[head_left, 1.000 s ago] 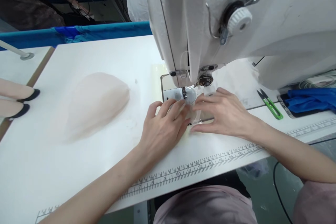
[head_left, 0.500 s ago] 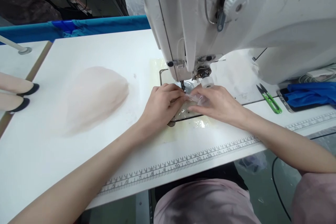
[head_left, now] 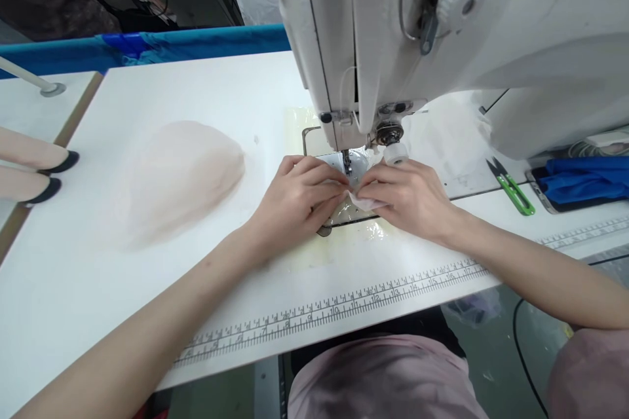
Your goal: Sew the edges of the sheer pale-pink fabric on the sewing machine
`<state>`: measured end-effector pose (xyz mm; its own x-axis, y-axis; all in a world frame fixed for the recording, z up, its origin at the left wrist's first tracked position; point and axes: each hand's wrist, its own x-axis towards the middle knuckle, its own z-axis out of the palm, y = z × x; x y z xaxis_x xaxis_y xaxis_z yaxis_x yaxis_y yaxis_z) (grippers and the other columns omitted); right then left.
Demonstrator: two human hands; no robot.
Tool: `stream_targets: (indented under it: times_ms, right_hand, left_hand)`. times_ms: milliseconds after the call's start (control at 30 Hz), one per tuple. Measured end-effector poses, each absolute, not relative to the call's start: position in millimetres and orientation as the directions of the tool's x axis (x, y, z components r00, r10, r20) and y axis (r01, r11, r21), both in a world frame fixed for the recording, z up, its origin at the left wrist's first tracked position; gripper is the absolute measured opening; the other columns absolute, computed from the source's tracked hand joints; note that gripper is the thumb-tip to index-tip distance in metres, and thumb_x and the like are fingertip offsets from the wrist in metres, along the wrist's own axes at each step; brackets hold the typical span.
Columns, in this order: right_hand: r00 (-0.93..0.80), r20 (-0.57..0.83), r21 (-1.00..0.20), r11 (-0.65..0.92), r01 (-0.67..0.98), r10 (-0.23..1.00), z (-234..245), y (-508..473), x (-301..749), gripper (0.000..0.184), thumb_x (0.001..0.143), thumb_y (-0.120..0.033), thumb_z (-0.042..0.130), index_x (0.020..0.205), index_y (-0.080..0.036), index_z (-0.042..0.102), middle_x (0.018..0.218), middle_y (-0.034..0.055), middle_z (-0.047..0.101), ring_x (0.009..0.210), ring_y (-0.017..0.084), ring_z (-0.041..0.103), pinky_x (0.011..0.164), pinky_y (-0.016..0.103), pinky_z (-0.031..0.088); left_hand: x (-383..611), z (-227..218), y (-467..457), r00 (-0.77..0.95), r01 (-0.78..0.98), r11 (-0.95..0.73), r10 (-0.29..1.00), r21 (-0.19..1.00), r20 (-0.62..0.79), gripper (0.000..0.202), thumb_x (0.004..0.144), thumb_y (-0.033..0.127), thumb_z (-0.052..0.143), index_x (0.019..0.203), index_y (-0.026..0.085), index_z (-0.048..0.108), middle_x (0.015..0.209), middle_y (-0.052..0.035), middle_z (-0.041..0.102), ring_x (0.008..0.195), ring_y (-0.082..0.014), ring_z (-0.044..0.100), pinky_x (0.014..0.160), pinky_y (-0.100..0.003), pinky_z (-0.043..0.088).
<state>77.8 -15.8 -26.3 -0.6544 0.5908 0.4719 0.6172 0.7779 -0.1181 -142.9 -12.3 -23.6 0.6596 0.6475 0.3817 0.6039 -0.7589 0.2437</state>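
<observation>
A small piece of sheer whitish fabric [head_left: 366, 201] is pinched between my two hands, just in front of the presser foot [head_left: 346, 160] of a white sewing machine [head_left: 324, 33]. My left hand [head_left: 307, 193] is closed on its left end, fingertips pressed together close to the foot. On the other side my right hand [head_left: 405, 196] grips the same fabric with bent fingers. Part of the fabric is hidden under the fingers. Below them lies the machine's metal plate [head_left: 339, 216]. A pile of sheer pale pink fabric [head_left: 184, 177] rests on the table to the left.
Green thread snips [head_left: 514, 191] lie at the right, beside a phone [head_left: 543, 193] partly covered by blue cloth [head_left: 584, 178]. A printed ruler strip [head_left: 334, 311] runs along the front edge. Two pale, black-tipped rods [head_left: 37, 167] stick in from the left.
My right hand's fingers have curled in closer around the fabric, which now shows as a small flap between the hands. The view has shifted slightly.
</observation>
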Motion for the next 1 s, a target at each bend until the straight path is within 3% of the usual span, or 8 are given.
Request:
stream_targets:
  times_ms: [133, 233, 400, 567, 833, 1000]
  right_hand:
    - [-0.709, 0.536, 0.070, 0.812, 0.579, 0.459, -27, -20, 77, 0.025, 0.088, -0.005, 0.051, 0.083, -0.020, 0.071, 0.090, -0.0009, 0.074, 0.097, 0.017, 0.060, 0.076, 0.033, 0.040]
    - [-0.735, 0.524, 0.132, 0.811, 0.570, 0.432, -24, -24, 77, 0.027, 0.089, -0.004, 0.050, 0.082, -0.020, 0.071, 0.090, -0.0020, 0.075, 0.102, 0.016, 0.059, 0.083, 0.033, 0.041]
    - [-0.760, 0.481, 0.164, 0.807, 0.567, 0.437, -20, -29, 77, 0.024, 0.092, -0.009, 0.051, 0.086, -0.019, 0.072, 0.093, -0.0017, 0.075, 0.098, 0.016, 0.063, 0.091, 0.033, 0.044]
    - [-0.765, 0.462, 0.152, 0.810, 0.566, 0.448, -19, -29, 76, 0.025, 0.093, -0.008, 0.049, 0.087, -0.018, 0.071, 0.092, -0.0006, 0.075, 0.090, 0.015, 0.065, 0.093, 0.034, 0.045]
    - [-0.757, 0.460, 0.145, 0.802, 0.580, 0.464, -22, -29, 78, 0.025, 0.093, -0.007, 0.048, 0.091, -0.019, 0.070, 0.101, -0.0007, 0.075, 0.094, 0.014, 0.065, 0.094, 0.033, 0.045]
    - [-0.751, 0.468, 0.153, 0.794, 0.588, 0.466, -25, -25, 77, 0.028, 0.093, -0.007, 0.045, 0.088, -0.020, 0.070, 0.100, -0.0010, 0.075, 0.090, 0.014, 0.065, 0.092, 0.034, 0.047]
  left_hand:
    - [-142, -25, -26, 0.761, 0.562, -0.821, 0.463, -0.104, 0.453, 0.023, 0.091, 0.015, 0.054, 0.108, 0.023, 0.067, 0.113, -0.0019, 0.071, 0.101, -0.0223, 0.063, 0.086, -0.041, 0.042]
    - [-138, -23, -39, 0.768, 0.605, -0.772, 0.500, -0.195, 0.399, 0.026, 0.092, 0.018, 0.052, 0.116, 0.017, 0.064, 0.120, -0.0077, 0.068, 0.110, -0.0248, 0.062, 0.090, -0.042, 0.045]
    - [-133, -24, -52, 0.710, 0.670, -0.737, 0.601, -0.092, 0.367, 0.036, 0.093, 0.024, 0.054, 0.126, 0.012, 0.058, 0.123, -0.0142, 0.065, 0.120, -0.0289, 0.058, 0.099, -0.046, 0.046]
    - [-136, -28, -53, 0.692, 0.682, -0.729, 0.616, -0.061, 0.376, 0.042, 0.093, 0.025, 0.055, 0.133, 0.014, 0.052, 0.126, -0.0126, 0.063, 0.121, -0.0295, 0.057, 0.097, -0.047, 0.046]
    - [-135, -26, -51, 0.695, 0.691, -0.713, 0.610, -0.118, 0.381, 0.037, 0.094, 0.028, 0.053, 0.129, 0.014, 0.054, 0.124, -0.0121, 0.064, 0.119, -0.0281, 0.059, 0.095, -0.046, 0.045]
    - [-135, -24, -46, 0.669, 0.712, -0.701, 0.653, -0.052, 0.356, 0.033, 0.095, 0.030, 0.051, 0.126, 0.020, 0.055, 0.126, -0.0083, 0.064, 0.120, -0.0275, 0.058, 0.096, -0.048, 0.045]
